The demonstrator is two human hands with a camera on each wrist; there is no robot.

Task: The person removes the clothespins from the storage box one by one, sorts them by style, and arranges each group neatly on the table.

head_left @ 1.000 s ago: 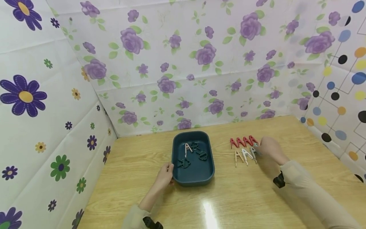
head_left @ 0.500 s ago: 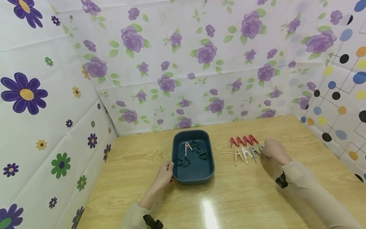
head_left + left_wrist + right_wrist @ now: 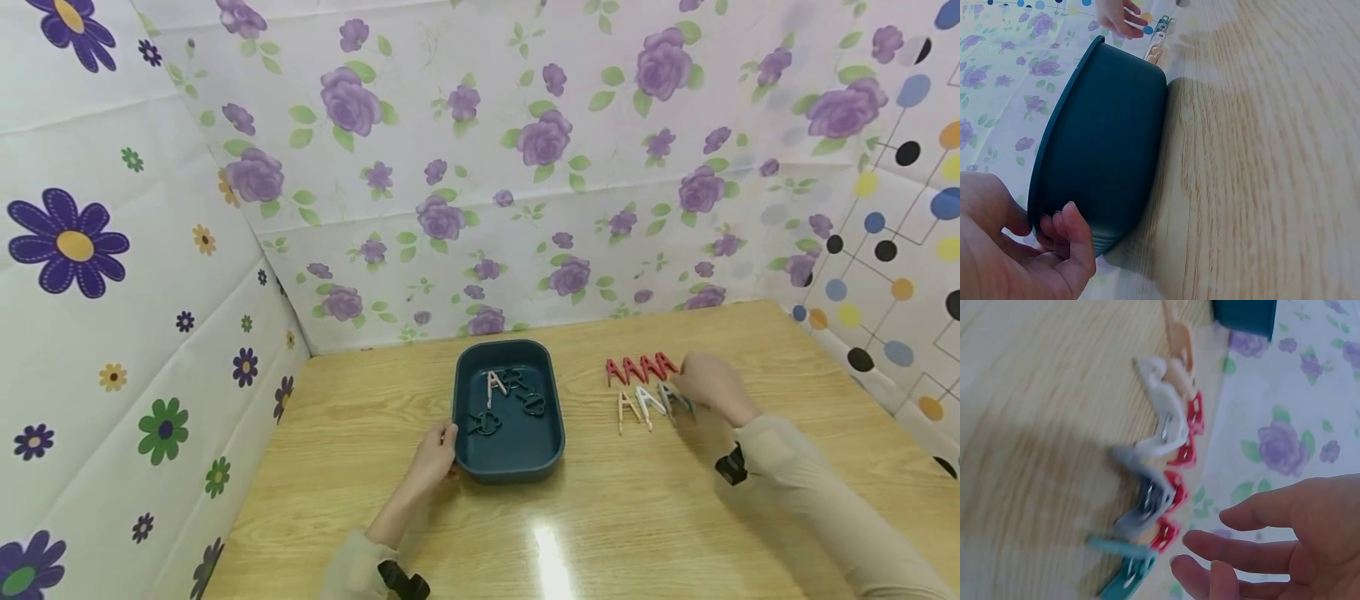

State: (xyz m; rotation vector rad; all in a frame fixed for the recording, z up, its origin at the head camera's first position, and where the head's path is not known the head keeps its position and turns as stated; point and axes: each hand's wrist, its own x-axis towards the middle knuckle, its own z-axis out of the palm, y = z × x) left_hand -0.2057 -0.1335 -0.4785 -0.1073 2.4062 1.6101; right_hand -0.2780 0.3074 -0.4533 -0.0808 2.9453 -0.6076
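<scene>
My left hand (image 3: 433, 458) pinches the left rim of a dark teal plastic bin (image 3: 510, 450), thumb and fingers on its wall in the left wrist view. Inside the bin lie a pale pink clothespin (image 3: 492, 387) and several dark green clips (image 3: 485, 423). My right hand (image 3: 1272, 540) holds nothing; its fingers are spread beside a green clothespin (image 3: 1125, 569). In line with that one stand a grey clothespin (image 3: 1147, 494), a white clothespin (image 3: 1166, 412) and a beige clothespin (image 3: 1180, 344). Behind them runs a row of several red clothespins (image 3: 641, 368).
A light wood table (image 3: 360, 417) carries everything. Flowered cloth (image 3: 442, 167) hangs at the back, a daisy-print cloth (image 3: 135, 333) at the left and a dotted cloth (image 3: 885, 267) at the right.
The green clothespin now stands beside the grey one, and my right hand has let go of it. The right hand first shifted right, then back slightly left. My left hand stays on the bin.
</scene>
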